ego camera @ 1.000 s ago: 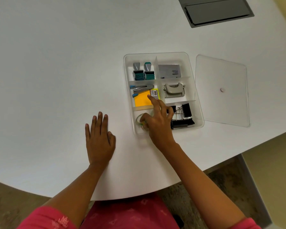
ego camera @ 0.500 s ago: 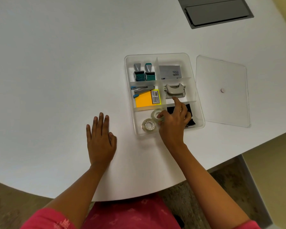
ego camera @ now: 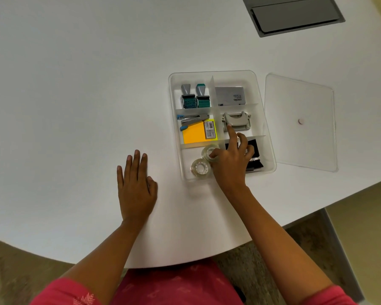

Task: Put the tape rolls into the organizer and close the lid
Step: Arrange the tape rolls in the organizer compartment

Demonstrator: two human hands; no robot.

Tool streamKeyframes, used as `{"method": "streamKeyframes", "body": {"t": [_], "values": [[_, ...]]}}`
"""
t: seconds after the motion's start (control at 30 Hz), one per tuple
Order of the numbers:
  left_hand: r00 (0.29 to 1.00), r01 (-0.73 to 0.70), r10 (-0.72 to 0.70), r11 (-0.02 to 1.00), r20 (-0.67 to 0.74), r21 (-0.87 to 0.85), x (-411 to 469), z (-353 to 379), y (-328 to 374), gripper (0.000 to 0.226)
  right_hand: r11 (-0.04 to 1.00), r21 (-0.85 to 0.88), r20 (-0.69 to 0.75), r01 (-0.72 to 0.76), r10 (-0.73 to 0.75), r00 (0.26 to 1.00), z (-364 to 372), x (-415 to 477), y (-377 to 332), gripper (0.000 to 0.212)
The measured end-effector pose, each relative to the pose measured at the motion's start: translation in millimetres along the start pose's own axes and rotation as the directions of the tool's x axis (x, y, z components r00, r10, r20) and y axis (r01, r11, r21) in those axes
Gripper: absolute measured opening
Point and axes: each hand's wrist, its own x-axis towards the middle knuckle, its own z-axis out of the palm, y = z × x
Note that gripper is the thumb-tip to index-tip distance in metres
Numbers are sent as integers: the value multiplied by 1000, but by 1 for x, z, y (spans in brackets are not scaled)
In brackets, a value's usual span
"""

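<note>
Two tape rolls sit in the near-left compartment of the clear organizer, and I'm right there with them. The near tape roll lies flat on the compartment floor, free of my fingers; the far tape roll is tipped up against the divider, and my right hand has its thumb on that roll's near edge. Whether I'm truly gripping it or only touching it, I cannot tell, since my palm hides the far side; my forefinger points out toward the grey hole punch one compartment farther, and the other fingers curl loosely over the black binder clips in the near-right compartment. My left hand is flat on the white table, fingers together and stretched out, holding nothing, well to the left of the organizer. Inside the box I also see two stamps in the far-left compartment, a grey box far right, and a stapler lying over orange sticky notes in the middle left. The lid lies flat on the table just right of the organizer, its small knob facing up, so the box stands uncovered.
</note>
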Motion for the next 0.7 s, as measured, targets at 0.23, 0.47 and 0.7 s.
{"method": "streamKeyframes", "body": {"t": [0.23,0.47,0.7], "values": [[1000,1,-1,1000,10,-8,0,0,1,59,1000,17,67,-22,20,998,-13,-5,-1,19],[1000,6,-6,1000,13,-9,0,-1,1,59,962,268,-28,55,-49,998,-30,-25,-7,22],[1000,4,-4,1000,12,0,0,-1,1,59,988,140,249,-62,25,968,-23,-24,-23,23]]}}
